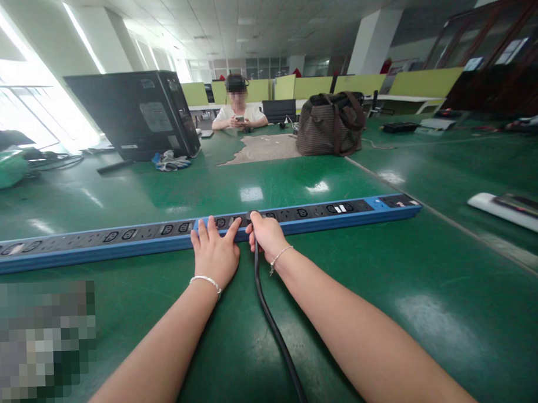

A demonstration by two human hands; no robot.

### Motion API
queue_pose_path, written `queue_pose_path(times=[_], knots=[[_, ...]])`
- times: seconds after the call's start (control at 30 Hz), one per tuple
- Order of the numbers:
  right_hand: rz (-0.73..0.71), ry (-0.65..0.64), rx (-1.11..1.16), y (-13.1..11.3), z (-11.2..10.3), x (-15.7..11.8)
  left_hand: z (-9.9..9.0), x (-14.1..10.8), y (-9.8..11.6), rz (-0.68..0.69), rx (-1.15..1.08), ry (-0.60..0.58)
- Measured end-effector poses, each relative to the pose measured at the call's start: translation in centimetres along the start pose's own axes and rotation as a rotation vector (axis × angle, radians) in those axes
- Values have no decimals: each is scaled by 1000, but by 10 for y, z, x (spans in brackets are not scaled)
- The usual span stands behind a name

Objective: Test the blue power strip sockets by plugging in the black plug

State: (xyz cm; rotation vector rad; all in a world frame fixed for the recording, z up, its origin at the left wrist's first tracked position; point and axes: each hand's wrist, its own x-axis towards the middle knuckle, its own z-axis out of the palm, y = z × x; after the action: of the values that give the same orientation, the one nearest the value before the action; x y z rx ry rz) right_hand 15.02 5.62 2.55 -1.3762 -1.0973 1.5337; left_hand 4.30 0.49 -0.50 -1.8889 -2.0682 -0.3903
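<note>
A long blue power strip (pixel 323 224) with black sockets lies across the green table. My left hand (pixel 216 248) rests on its top edge, fingers spread, holding nothing. Just to the right, my right hand (pixel 268 235) is closed around a black plug (pixel 253 216) at a socket of the strip. Whether the plug is fully seated is hidden by the fingers. From it a thick black cable (pixel 273 325) runs down toward the table's near edge, between my forearms.
Behind the strip stand a black computer case (pixel 133 115), gloves (pixel 171 161) and a brown bag (pixel 330 124). A person (pixel 238 111) sits across the table holding a phone. A white device (pixel 512 213) lies at right, a green basket (pixel 5 169) at left.
</note>
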Motion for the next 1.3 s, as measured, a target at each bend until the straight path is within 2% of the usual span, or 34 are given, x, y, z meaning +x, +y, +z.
queue_pose_path(times=[0.2, 0.5, 0.6, 0.67, 0.73, 0.8, 0.87, 1.03, 1.1, 1.2, 1.3], knots=[[-26, 62, 98, 4, 4, -1, 1, 0, 0, 8, 8, 11], [-17, 74, 156, 9, 4, 0, 1, 0, 0, 3, 2, 1], [-118, 27, 146, -7, 8, -13, 4, 0, -1, 1, -8, 23], [-298, -87, 167, -27, 10, -26, 5, 0, -1, -2, -2, 26], [-364, -133, 256, -50, 6, -36, 4, 0, -1, 0, 8, 20], [-329, -153, 321, -67, -9, -39, 3, 0, -1, 7, 11, 17], [-263, -119, 371, -74, -36, -36, 3, 0, -1, 11, 12, 21], [-16, -62, 326, -63, -129, -23, 4, 1, -2, 15, 13, 28], [55, -42, 300, -56, -156, -22, 5, 1, -2, 19, 11, 29], [125, -30, 291, -46, -174, -20, 5, 1, -3, 19, 13, 26], [138, 1, 284, -38, -172, -18, 4, 1, -3, 18, 15, 15]])
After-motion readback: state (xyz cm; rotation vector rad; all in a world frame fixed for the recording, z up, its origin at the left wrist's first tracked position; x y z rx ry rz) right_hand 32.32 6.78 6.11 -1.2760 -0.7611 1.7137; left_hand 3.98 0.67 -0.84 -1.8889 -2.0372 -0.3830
